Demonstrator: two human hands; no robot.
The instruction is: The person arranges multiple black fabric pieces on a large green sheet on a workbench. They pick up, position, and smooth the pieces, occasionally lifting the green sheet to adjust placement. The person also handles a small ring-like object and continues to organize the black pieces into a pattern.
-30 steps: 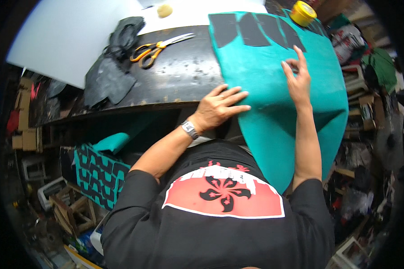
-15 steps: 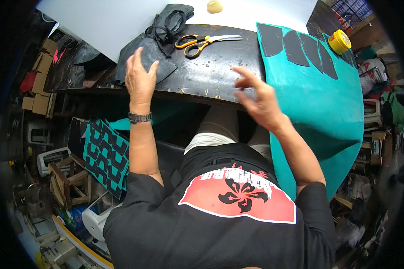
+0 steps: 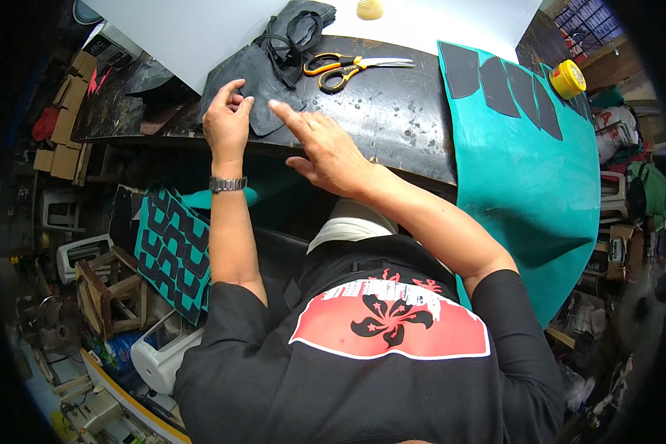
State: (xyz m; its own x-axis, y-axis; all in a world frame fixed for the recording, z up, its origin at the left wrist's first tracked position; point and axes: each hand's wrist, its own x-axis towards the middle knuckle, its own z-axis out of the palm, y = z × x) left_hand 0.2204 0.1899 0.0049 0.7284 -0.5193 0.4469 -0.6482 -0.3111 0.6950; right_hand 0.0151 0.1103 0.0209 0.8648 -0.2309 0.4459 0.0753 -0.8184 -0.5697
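My left hand (image 3: 226, 122), with a metal watch on its wrist, is at the near edge of a dark sheet (image 3: 255, 74) on the black workbench. Its fingers are curled in toward the thumb; anything between them is too small to make out. Beside it, to the right, my right hand (image 3: 331, 152) hovers over the bench edge with fingers stretched out and nothing held. On the far part of the sheet lies a bundle of black strips and pieces (image 3: 292, 37). Scissors with orange and black handles (image 3: 344, 68) rest just right of it, blades pointing right.
A green sheet (image 3: 525, 177) drapes over the bench's right side, carrying black cut panels (image 3: 501, 87). A yellow tub (image 3: 567, 79) stands at its far edge. At lower left are a green board with black shapes (image 3: 174, 255), a wooden frame (image 3: 111, 292) and a white stool (image 3: 163, 355).
My right hand has swung left across the bench toward my left hand. The left hand's fingers, spread before, are now curled. The view has shifted slightly.
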